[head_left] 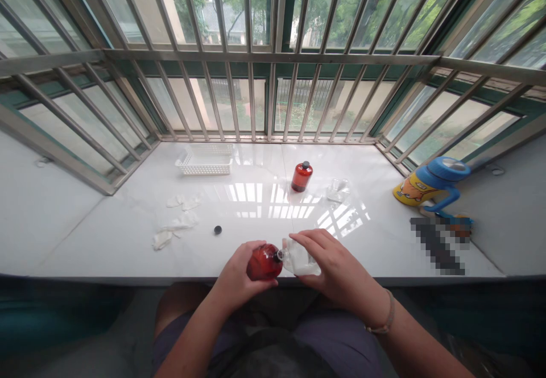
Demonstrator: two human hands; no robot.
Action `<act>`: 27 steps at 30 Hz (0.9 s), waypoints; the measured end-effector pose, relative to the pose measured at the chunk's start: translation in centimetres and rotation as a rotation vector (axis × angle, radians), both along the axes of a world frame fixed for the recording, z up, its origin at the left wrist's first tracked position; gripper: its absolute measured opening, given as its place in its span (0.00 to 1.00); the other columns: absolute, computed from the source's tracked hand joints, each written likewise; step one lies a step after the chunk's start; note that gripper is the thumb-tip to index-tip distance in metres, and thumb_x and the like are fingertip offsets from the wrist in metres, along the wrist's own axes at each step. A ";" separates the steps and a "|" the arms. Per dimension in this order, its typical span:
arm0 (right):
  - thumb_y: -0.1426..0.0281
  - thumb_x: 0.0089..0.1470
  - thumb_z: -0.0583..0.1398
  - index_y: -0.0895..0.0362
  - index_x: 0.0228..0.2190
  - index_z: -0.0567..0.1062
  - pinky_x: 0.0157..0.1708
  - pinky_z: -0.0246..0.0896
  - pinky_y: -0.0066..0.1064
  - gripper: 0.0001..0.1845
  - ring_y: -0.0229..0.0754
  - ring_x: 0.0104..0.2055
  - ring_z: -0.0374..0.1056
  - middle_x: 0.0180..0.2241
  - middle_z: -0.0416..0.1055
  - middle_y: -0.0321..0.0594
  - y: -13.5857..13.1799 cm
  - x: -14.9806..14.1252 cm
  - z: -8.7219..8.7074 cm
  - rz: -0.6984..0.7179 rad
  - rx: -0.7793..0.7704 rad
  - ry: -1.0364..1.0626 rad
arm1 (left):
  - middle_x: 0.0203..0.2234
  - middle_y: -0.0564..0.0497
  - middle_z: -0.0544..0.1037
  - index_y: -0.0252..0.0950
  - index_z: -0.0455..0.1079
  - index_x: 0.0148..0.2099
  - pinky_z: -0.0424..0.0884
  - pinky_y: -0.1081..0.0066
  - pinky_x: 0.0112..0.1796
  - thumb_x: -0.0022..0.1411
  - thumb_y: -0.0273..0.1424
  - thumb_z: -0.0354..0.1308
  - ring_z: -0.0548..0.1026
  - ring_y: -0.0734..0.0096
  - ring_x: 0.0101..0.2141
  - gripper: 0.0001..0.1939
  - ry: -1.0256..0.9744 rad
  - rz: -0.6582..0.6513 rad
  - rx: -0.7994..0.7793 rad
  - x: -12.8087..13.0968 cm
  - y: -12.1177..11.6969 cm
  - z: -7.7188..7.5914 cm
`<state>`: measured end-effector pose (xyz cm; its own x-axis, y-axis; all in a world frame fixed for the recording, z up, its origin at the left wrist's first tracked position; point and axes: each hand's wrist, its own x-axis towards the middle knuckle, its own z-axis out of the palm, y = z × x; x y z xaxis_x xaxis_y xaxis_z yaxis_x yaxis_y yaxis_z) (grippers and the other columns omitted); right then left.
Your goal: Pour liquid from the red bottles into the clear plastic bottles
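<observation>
We record one view, taken from the wearer's head, facing forward and down across the white ledge [128, 241] to the barred window [328, 58]. The camera sits near, above the left hand [239, 273] and right hand [341, 261]. Below, dimly, we see what appears to be the wearer's lap [336, 338].

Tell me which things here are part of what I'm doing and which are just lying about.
In use:
- red bottle, left hand
- clear bottle, right hand
- probably the loose black cap

Apparently just lying about:
- capped bottle
- clear plastic item
- crumpled tissues
- white basket
- blue-and-yellow flask
</observation>
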<state>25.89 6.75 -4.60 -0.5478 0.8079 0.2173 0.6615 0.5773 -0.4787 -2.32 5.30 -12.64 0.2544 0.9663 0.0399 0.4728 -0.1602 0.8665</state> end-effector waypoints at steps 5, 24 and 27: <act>0.79 0.51 0.68 0.49 0.67 0.65 0.61 0.70 0.52 0.44 0.55 0.61 0.67 0.60 0.71 0.47 -0.1 0.0 -0.1 -0.002 -0.016 -0.015 | 0.59 0.46 0.75 0.49 0.66 0.65 0.73 0.51 0.61 0.52 0.39 0.80 0.76 0.51 0.59 0.42 0.000 -0.006 0.004 0.1 0.1 0.0; 0.79 0.50 0.68 0.49 0.66 0.66 0.62 0.69 0.51 0.44 0.54 0.61 0.67 0.60 0.71 0.45 -0.1 0.0 0.0 -0.014 -0.011 -0.045 | 0.59 0.46 0.75 0.48 0.67 0.65 0.74 0.51 0.61 0.51 0.38 0.80 0.76 0.51 0.59 0.42 -0.014 -0.002 -0.005 -0.1 0.0 -0.3; 0.80 0.50 0.68 0.50 0.66 0.66 0.62 0.69 0.52 0.44 0.55 0.60 0.67 0.60 0.71 0.46 -0.1 0.0 0.0 -0.015 0.004 -0.054 | 0.60 0.46 0.76 0.48 0.67 0.65 0.74 0.50 0.61 0.51 0.39 0.80 0.76 0.51 0.59 0.42 -0.014 -0.003 0.000 0.0 0.1 -0.4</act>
<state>25.88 6.63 -4.59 -0.5469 0.8153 0.1905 0.6949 0.5689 -0.4398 -2.33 5.36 -12.99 0.2566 0.9655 0.0438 0.4603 -0.1619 0.8729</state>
